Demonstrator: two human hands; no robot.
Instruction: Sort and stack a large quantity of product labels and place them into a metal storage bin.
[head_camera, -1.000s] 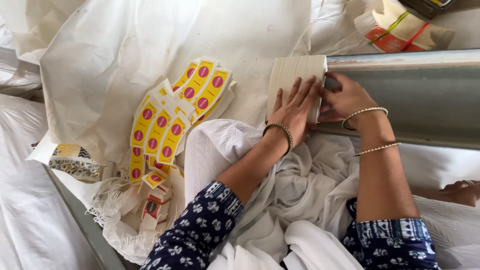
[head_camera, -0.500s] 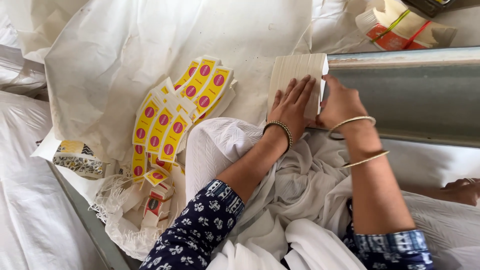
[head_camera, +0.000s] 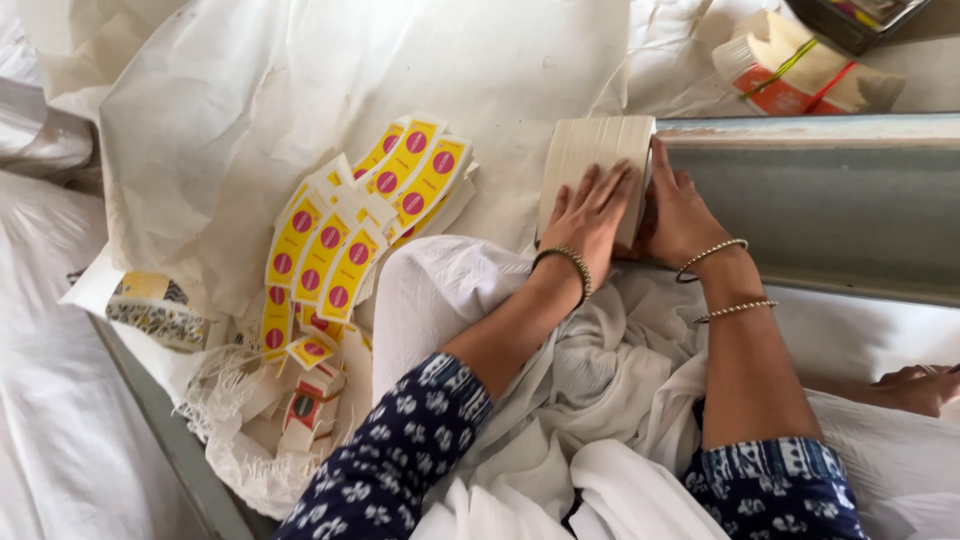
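Note:
A thick cream stack of cards stands on edge at the open end of a long grey metal channel. My left hand lies flat against the stack's near face, fingers spread. My right hand grips the stack's right side where it meets the channel, thumb up along its edge. Both wrists wear thin bangles, and my sleeves are dark blue with white flowers.
Fanned rows of yellow labels with pink dots lie on white cloth to the left. A banded bundle of cream cards sits at top right. Loose labels lie on frayed fabric below. Another person's hand shows at the right edge.
My right hand has slid a little lower along the stack's right side; my left hand stays pressed on the stack. The view has shifted slightly.

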